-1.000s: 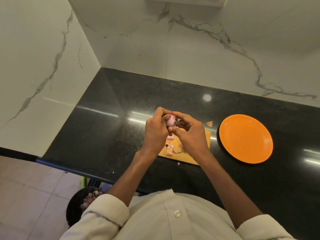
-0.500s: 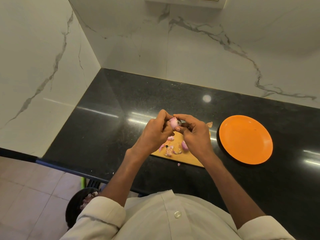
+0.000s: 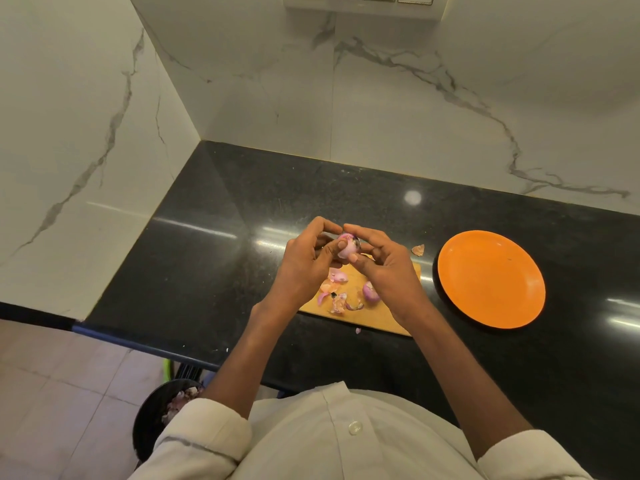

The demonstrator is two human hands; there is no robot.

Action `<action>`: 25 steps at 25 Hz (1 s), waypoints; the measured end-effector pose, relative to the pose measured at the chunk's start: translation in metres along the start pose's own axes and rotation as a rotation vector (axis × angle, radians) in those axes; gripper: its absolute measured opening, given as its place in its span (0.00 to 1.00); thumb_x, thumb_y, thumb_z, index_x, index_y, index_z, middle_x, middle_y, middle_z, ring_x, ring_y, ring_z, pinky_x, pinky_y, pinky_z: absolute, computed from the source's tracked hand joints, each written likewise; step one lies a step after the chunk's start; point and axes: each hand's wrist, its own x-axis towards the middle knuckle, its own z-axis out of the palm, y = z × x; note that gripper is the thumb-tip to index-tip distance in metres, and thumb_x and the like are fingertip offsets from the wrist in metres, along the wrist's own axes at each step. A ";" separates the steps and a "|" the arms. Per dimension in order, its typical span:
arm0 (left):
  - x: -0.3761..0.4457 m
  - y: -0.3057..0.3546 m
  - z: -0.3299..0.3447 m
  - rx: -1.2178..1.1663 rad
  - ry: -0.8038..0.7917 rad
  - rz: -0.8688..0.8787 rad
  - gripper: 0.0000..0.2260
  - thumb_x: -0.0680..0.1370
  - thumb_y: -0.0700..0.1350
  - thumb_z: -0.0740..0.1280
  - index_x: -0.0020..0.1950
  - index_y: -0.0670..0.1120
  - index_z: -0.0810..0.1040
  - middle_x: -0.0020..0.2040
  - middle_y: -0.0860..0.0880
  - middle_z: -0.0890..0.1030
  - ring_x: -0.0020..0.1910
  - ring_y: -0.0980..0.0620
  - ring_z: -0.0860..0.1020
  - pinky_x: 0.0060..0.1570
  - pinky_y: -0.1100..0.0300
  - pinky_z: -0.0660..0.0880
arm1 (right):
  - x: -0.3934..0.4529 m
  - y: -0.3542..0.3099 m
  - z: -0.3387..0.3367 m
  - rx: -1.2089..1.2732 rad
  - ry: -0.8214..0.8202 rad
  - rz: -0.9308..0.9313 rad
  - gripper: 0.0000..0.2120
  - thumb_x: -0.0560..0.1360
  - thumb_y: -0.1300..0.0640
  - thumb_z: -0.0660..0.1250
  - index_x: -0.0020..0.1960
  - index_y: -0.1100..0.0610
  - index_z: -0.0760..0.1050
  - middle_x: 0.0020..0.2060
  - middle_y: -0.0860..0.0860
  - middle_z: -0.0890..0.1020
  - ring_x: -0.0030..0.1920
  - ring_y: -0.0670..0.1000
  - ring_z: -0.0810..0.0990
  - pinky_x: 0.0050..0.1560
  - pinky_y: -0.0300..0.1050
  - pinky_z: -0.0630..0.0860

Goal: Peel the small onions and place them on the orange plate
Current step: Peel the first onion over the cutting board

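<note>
Above the wooden cutting board [image 3: 381, 317], both hands hold a small pink onion [image 3: 347, 247] between them. My left hand [image 3: 304, 265] grips it from the left with curled fingers and thumb. My right hand [image 3: 384, 268] pinches its top and underside with forefinger and thumb. A dark spot shows on the onion's upper right. Another small onion [image 3: 370, 292] lies on the board beside my right wrist, partly hidden. Pink peel scraps [image 3: 336, 289] are scattered on the board. The orange plate [image 3: 491, 278] sits to the right with nothing on it.
The black granite counter [image 3: 214, 258] meets marble walls at the back and left. One peel piece [image 3: 418, 250] lies between board and plate, another small bit [image 3: 358, 330] before the board. A dark bin with peels [image 3: 166, 414] stands on the floor below the counter edge.
The hands have turned the onion slightly; my right forefinger now lies over its top. A second onion and more peel on the board have come into view beside my right wrist.
</note>
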 end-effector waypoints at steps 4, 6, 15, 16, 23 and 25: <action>0.000 -0.001 -0.001 0.070 -0.015 0.047 0.06 0.86 0.42 0.65 0.58 0.40 0.76 0.49 0.44 0.86 0.43 0.50 0.88 0.42 0.45 0.86 | -0.001 -0.003 0.003 0.054 0.070 0.012 0.21 0.77 0.68 0.73 0.68 0.53 0.81 0.62 0.49 0.83 0.61 0.44 0.83 0.56 0.38 0.82; 0.000 -0.001 -0.003 0.179 -0.057 0.082 0.07 0.85 0.44 0.65 0.61 0.42 0.75 0.48 0.45 0.86 0.42 0.54 0.87 0.41 0.48 0.86 | 0.000 -0.004 0.001 0.032 0.093 0.014 0.21 0.77 0.69 0.73 0.66 0.54 0.81 0.60 0.48 0.85 0.60 0.43 0.83 0.54 0.36 0.81; -0.002 0.005 0.002 0.144 -0.026 -0.006 0.09 0.82 0.42 0.71 0.53 0.42 0.70 0.39 0.43 0.86 0.35 0.49 0.87 0.37 0.45 0.85 | -0.002 -0.002 -0.002 -0.035 0.054 -0.015 0.17 0.77 0.70 0.72 0.63 0.56 0.84 0.55 0.48 0.87 0.57 0.44 0.84 0.54 0.36 0.81; -0.003 0.006 0.003 0.127 -0.012 -0.023 0.10 0.82 0.42 0.71 0.52 0.42 0.70 0.39 0.43 0.86 0.35 0.48 0.87 0.37 0.44 0.85 | -0.002 -0.001 -0.001 -0.030 0.057 -0.014 0.18 0.77 0.70 0.72 0.63 0.56 0.84 0.55 0.47 0.87 0.57 0.44 0.84 0.55 0.37 0.81; -0.002 0.011 0.012 0.015 0.094 -0.095 0.08 0.83 0.39 0.69 0.50 0.38 0.71 0.38 0.40 0.85 0.34 0.45 0.87 0.35 0.45 0.85 | -0.003 0.000 0.000 0.135 0.053 -0.017 0.15 0.79 0.68 0.70 0.64 0.57 0.83 0.57 0.50 0.87 0.61 0.47 0.84 0.58 0.40 0.81; -0.002 0.012 0.013 -0.025 0.103 -0.117 0.07 0.83 0.40 0.68 0.51 0.39 0.71 0.40 0.40 0.86 0.35 0.45 0.87 0.38 0.43 0.85 | -0.002 0.001 0.000 0.188 0.060 0.000 0.15 0.79 0.67 0.70 0.65 0.58 0.82 0.59 0.51 0.87 0.62 0.48 0.84 0.58 0.42 0.82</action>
